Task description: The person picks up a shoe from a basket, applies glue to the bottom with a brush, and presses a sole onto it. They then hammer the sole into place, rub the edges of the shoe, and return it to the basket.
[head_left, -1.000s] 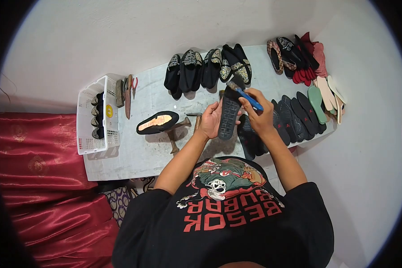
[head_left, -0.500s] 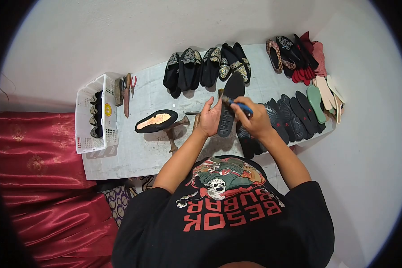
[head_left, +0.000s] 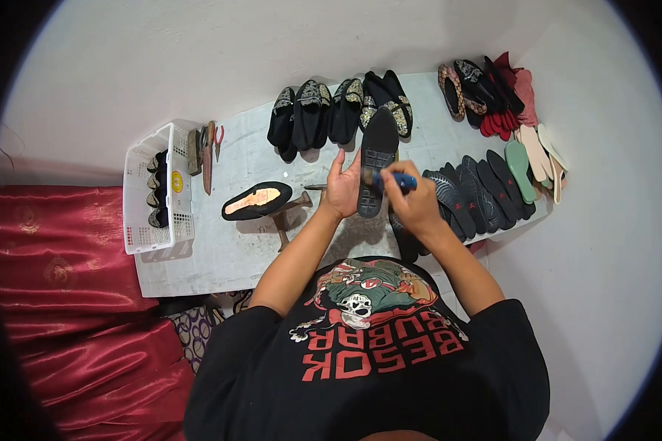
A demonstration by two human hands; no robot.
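My left hand (head_left: 343,185) holds a black shoe sole (head_left: 379,140) nearly upright, its gridded face toward me; the fingers are partly hidden behind it. In my right hand (head_left: 418,200) is a paintbrush (head_left: 399,179) with a blue handle, gripped in closed fingers. The brush's bristle end lies over the middle of the sole's grid. To the left, a black shoe (head_left: 257,201) with a pale inside rests on a metal shoe stand (head_left: 281,224). A hammer (head_left: 316,187) lies partly hidden behind my left hand.
Several black patterned shoes (head_left: 312,117) line the back of the table (head_left: 198,268). Several dark soles (head_left: 485,191) and a green sole (head_left: 520,170) lie at right. A white basket (head_left: 173,220) holding shoes stands left, beside a knife (head_left: 208,165) and red-handled pliers (head_left: 218,140).
The brush has moved down from the sole's upper left edge to the middle of its grid. The sole has shifted slightly up and left, with its grid showing more.
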